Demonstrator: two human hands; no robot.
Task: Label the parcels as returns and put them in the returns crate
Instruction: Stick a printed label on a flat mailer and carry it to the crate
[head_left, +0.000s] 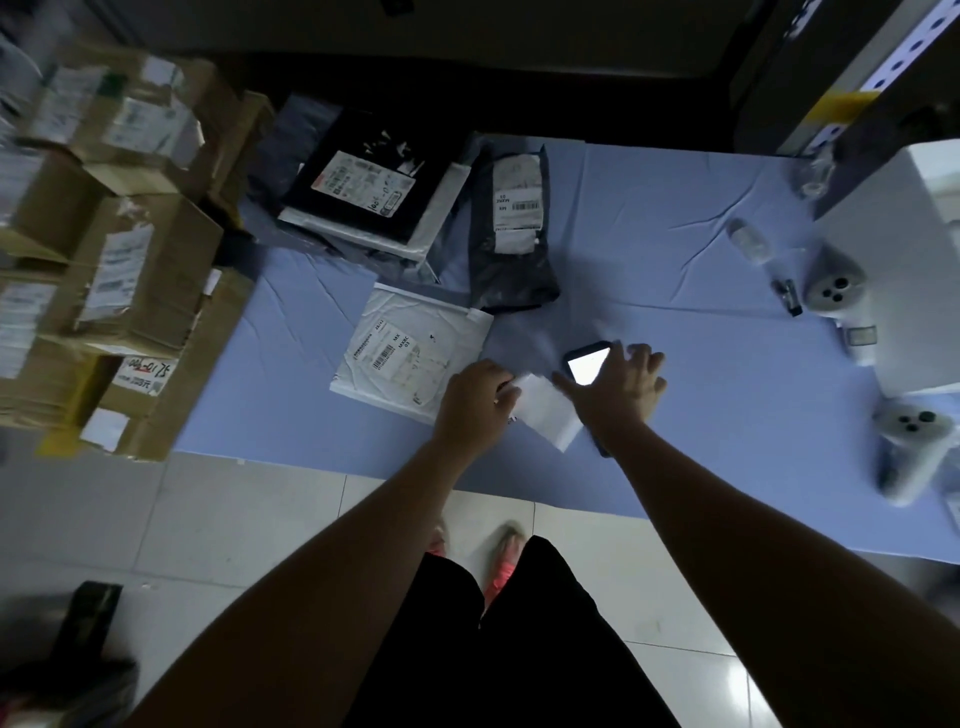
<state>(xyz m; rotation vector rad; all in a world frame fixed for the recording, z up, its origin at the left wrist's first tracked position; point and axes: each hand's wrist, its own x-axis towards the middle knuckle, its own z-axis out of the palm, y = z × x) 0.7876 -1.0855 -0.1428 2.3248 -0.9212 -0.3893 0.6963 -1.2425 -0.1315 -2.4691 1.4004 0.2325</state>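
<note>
A blue-covered counter (675, 249) fills the middle of the view, with the person standing at its near edge on a tiled floor. Stacked cardboard boxes (130, 270) bearing labels crowd its left end, and a large white case (904, 249) sits at the right end. At the far left of the cloth a flat black parcel (363, 176) lies on top of other bags; just beside it to the right lies a narrow dark parcel (511, 270), label up. Nearer the person a white parcel (405, 348) lies flat, its label facing up. The left hand (475, 400) rests at that parcel's near right corner, fingers curled and pinching the edge of a white slip (545, 410). The right hand (621, 389) hovers just beside it, fingers spread over a lit phone (587, 364), thumb reaching across the slip. Two grey controllers (836, 288) lie near the case.
</note>
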